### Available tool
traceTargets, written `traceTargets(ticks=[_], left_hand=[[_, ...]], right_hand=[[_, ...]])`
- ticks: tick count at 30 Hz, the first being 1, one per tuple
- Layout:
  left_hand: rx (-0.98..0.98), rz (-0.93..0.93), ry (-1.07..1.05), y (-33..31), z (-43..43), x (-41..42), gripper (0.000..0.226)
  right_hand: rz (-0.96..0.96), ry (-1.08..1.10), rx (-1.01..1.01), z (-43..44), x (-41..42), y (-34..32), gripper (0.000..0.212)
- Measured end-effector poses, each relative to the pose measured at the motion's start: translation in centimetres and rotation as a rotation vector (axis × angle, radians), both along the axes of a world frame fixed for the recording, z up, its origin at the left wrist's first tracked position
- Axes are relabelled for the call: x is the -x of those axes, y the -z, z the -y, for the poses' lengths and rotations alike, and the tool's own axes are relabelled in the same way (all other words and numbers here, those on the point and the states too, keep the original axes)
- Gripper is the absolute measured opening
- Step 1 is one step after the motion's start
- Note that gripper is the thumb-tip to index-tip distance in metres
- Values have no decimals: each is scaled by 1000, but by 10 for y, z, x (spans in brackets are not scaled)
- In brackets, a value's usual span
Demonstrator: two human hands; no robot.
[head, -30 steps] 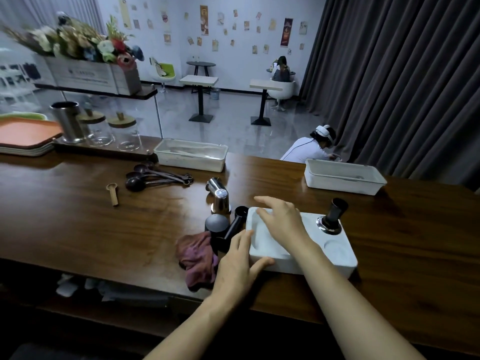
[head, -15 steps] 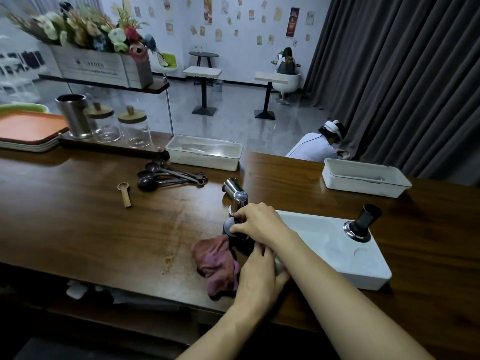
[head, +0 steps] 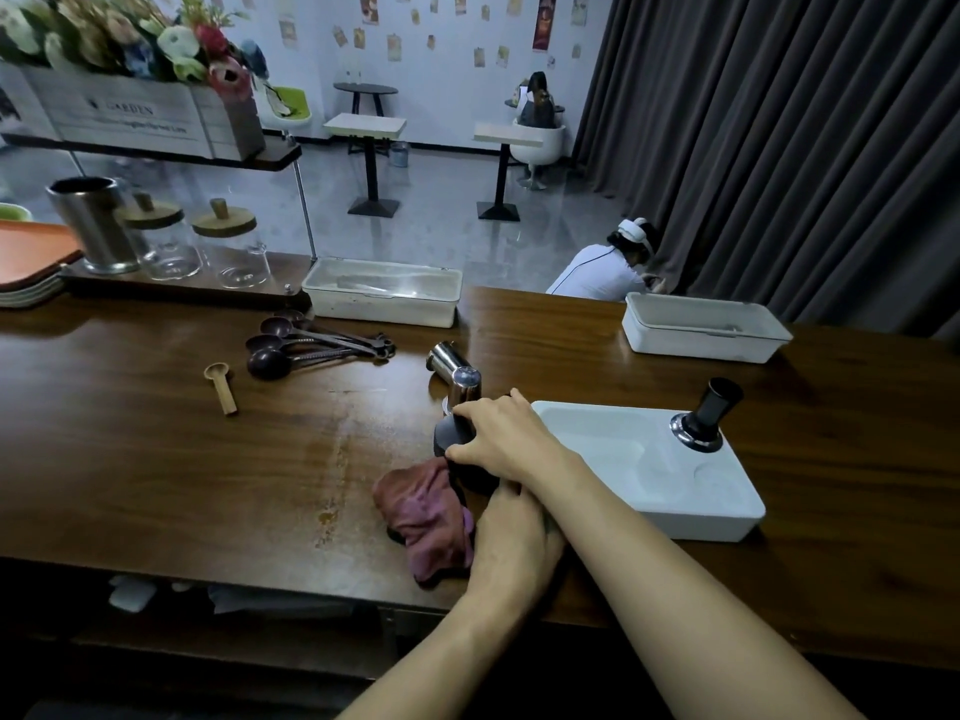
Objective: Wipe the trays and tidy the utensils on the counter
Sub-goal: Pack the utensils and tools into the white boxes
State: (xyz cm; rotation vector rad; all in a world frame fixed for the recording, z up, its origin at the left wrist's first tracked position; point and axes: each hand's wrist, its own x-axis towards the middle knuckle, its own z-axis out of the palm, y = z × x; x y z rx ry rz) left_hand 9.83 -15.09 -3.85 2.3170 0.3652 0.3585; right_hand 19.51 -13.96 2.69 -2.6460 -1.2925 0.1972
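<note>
A white tray (head: 613, 439) lies on the wooden counter (head: 156, 459), with a black tamper (head: 707, 415) standing in its far right part. Just left of the tray stand a black round utensil (head: 448, 440) and a steel jigger (head: 457, 374). My right hand (head: 501, 441) reaches across the tray's left end, its fingers curled round the black utensil. My left hand (head: 514, 543) lies under my right forearm at the tray's near left corner, beside a crumpled purple cloth (head: 426, 517). Its fingers are hidden.
Dark measuring spoons (head: 311, 343) and a small wooden scoop (head: 221, 384) lie to the left. Two white lidded boxes, the left white box (head: 382, 293) and the right white box (head: 701, 330), stand at the back edge. Glass jars (head: 228, 246), a steel canister (head: 96, 223) and stacked orange trays (head: 26, 252) stand far left.
My right hand left the tray's inside and moved left onto the black utensil. My left hand shifted from the tray's left edge to under my right forearm.
</note>
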Motion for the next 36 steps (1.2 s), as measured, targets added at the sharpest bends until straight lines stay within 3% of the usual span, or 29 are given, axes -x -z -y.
traceTargets(ticks=[4,10,16,21,36], left_hand=[[54,29,-7,2,-1,4,68],[28,95,-31,7,0,4,73],[9,87,-77,3,4,5,79],[10,88,-92,0,7,8,76],[-21,73,-153,-1,15,9,80]], right_hand=[[-25,101,-225,24,2,-17,29],[-48,306,-443,105,2,-43,48],[-16,506,-445,208,-3,-21,41],[8,535,-467,257,-10,-9,44],[-1,490,-349,277,-25,-6,47]])
